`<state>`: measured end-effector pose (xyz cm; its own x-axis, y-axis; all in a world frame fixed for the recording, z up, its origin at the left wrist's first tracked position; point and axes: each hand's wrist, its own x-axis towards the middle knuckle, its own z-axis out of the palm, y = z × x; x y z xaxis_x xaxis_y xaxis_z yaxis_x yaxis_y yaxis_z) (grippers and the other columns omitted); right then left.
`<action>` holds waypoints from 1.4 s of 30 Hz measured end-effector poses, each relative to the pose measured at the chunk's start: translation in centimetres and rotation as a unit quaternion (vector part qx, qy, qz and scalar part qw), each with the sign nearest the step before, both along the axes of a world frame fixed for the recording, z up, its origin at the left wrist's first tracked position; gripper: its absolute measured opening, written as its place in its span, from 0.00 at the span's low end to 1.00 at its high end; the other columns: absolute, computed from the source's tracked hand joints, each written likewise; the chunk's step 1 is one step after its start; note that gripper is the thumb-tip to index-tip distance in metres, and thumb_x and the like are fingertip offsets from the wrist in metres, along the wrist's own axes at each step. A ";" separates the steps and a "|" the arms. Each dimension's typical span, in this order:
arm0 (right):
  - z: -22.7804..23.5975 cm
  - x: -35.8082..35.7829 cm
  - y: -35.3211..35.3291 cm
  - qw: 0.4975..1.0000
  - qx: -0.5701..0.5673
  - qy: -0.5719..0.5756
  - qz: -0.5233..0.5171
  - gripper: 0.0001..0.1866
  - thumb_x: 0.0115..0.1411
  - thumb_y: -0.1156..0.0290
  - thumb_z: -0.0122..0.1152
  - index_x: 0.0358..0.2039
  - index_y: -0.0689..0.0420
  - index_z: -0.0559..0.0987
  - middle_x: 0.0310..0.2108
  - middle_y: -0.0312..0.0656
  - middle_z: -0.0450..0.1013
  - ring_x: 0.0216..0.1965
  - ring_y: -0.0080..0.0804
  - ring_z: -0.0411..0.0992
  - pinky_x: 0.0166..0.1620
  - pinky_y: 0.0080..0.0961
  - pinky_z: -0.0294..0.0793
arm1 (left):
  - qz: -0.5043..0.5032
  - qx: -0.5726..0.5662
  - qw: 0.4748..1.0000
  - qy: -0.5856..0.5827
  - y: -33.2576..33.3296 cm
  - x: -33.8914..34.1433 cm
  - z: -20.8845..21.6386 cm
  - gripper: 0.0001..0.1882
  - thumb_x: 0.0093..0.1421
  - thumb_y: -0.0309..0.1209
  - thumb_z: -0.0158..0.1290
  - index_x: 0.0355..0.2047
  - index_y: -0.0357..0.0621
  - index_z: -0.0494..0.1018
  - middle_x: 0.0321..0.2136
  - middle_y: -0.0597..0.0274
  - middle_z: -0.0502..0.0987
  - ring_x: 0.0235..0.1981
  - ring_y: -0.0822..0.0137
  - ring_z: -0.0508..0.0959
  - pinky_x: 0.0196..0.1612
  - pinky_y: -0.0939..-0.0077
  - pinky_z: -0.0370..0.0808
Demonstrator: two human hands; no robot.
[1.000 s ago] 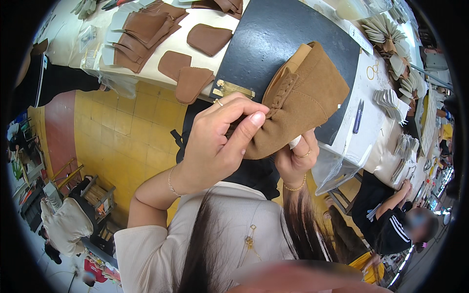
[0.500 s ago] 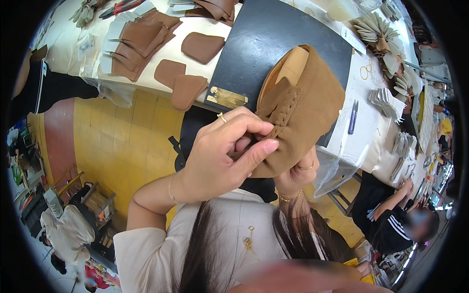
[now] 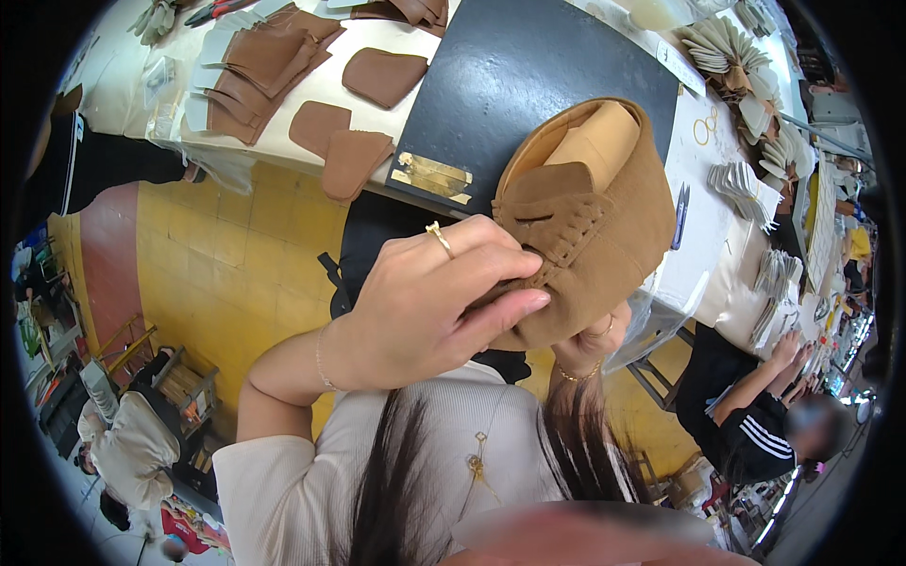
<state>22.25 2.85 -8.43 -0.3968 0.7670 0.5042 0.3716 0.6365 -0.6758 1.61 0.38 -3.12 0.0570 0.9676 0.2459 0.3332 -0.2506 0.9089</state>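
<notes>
A tan suede moccasin is held up in front of my chest, over the near edge of the table. Its opening faces up and shows a pale tan lining; a line of thick stitches runs beside the slotted strap over its top. My left hand pinches with thumb and forefinger at the stitched seam near the toe. Whether a needle or thread sits between those fingertips is too small to tell. From below and behind, my right hand grips the moccasin, its fingers mostly hidden by it.
A black board with a brass plate lies on the table. To the left are brown leather pieces and a fanned stack. Blue snips and bundles of pale pieces lie right. A co-worker sits at right.
The moccasin has turned and tilted, so more of its opening and the slotted strap show. My left hand has shifted slightly right and down, still pinching at the seam.
</notes>
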 end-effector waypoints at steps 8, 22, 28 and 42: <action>-0.7 1.4 -0.2 1.000 -0.024 0.001 0.016 0.14 0.36 0.74 0.74 0.28 0.49 0.85 0.36 0.37 0.81 0.40 0.38 0.80 0.47 0.35 0.76 | -0.055 0.034 0.997 0.042 0.4 -0.6 0.5 0.14 0.51 0.27 0.66 0.36 0.37 0.77 0.30 0.54 0.79 0.26 0.60 0.80 0.27 0.73 0.76; -0.2 -2.0 -2.2 0.946 -0.281 0.149 -0.065 0.17 0.46 0.74 0.77 0.38 0.58 0.82 0.39 0.44 0.80 0.42 0.40 0.79 0.47 0.35 0.76 | -0.050 -0.097 0.994 -0.017 0.3 -0.4 0.5 0.24 0.44 0.36 0.73 0.38 0.39 0.76 0.33 0.57 0.80 0.31 0.67 0.80 0.31 0.76 0.75; 0.1 -3.5 0.1 0.987 -0.091 0.118 -0.055 0.16 0.49 0.77 0.74 0.38 0.63 0.79 0.39 0.49 0.78 0.41 0.45 0.78 0.52 0.37 0.71 | 0.024 -0.003 0.991 0.132 -0.8 -0.3 1.3 0.34 0.39 0.32 0.73 0.47 0.39 0.74 0.39 0.53 0.79 0.39 0.54 0.80 0.42 0.67 0.76; 4.5 -3.3 2.3 0.997 -0.063 -0.022 -0.051 0.11 0.48 0.80 0.71 0.33 0.59 0.80 0.28 0.44 0.75 0.30 0.38 0.72 0.42 0.31 0.69 | 0.011 0.278 0.924 0.261 3.0 -1.7 0.9 0.22 0.40 0.23 0.60 0.40 0.39 0.78 0.32 0.62 0.76 0.28 0.63 0.76 0.28 0.72 0.74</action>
<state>18.95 5.10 -3.90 -0.3334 0.8602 0.3860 0.4603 0.5058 -0.7296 -0.12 3.42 -2.26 0.2898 0.7027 0.6497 0.7014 -0.6179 0.3554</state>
